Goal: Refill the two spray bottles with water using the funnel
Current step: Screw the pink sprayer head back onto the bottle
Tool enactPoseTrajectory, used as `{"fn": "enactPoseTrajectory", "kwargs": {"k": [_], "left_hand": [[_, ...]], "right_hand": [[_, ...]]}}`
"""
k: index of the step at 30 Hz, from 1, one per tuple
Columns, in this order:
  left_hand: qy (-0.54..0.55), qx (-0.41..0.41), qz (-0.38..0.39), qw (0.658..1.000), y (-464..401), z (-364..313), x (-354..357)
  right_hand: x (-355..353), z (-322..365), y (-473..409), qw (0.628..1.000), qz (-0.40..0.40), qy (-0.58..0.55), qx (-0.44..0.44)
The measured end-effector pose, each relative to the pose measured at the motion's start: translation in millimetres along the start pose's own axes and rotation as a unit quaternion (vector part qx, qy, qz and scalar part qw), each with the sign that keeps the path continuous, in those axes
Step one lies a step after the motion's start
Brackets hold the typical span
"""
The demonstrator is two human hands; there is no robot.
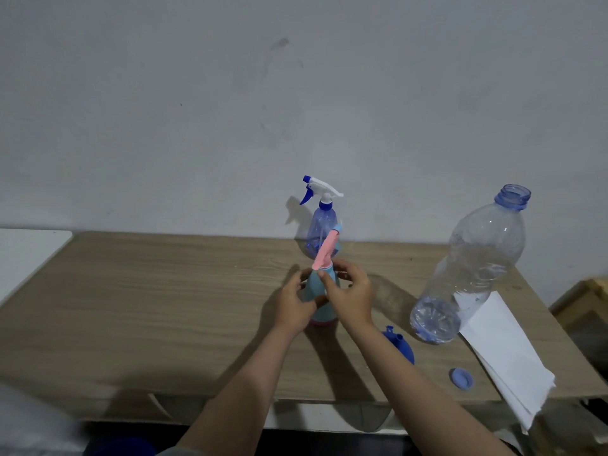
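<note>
Gripping the teal spray bottle (320, 292) at the middle of the wooden table (164, 291), the left hand (294, 304) wraps its body, fingers curled closed round it. The right hand (350, 292) pinches the neck just under the pink spray head (325, 251), which leans toward one o'clock. Behind, at twelve o'clock and near the wall, stands the blue spray bottle (320, 235), upright with its white trigger top on. At three o'clock a big clear water bottle (470, 268) stands uncapped, with little water showing at its bottom. At five o'clock lies the blue funnel (399, 345), partly hidden by the right forearm; beyond it are the blue cap (462, 378) and folded white paper (506, 350).
</note>
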State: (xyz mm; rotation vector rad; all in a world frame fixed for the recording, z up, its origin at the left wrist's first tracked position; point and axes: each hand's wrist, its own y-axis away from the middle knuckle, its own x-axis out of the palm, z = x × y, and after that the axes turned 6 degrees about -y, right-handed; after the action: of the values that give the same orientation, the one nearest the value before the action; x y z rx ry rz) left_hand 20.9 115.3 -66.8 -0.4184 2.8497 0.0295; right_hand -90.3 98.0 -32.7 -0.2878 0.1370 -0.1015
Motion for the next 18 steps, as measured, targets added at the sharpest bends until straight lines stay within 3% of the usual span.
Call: {"fn": "enactPoseTrajectory", "kwargs": {"k": [3, 7, 13, 18], "left_hand": [[0.0, -0.008, -0.013, 1.0, 1, 3, 1], [-0.031, 0.006, -0.005, 0.999, 3, 2, 0], [-0.03, 0.013, -0.002, 0.999, 3, -2, -2], [-0.093, 0.033, 0.034, 0.995, -3, -7, -9]], "right_hand": [[-4, -5, 1, 0.999, 0.027, -0.011, -0.013], [-5, 2, -2, 0.997, 0.028, -0.048, 0.052], [-5, -4, -5, 0.998, 0.043, -0.029, 0.028], [-9, -2, -4, 0.997, 0.058, -0.037, 0.041]]}}
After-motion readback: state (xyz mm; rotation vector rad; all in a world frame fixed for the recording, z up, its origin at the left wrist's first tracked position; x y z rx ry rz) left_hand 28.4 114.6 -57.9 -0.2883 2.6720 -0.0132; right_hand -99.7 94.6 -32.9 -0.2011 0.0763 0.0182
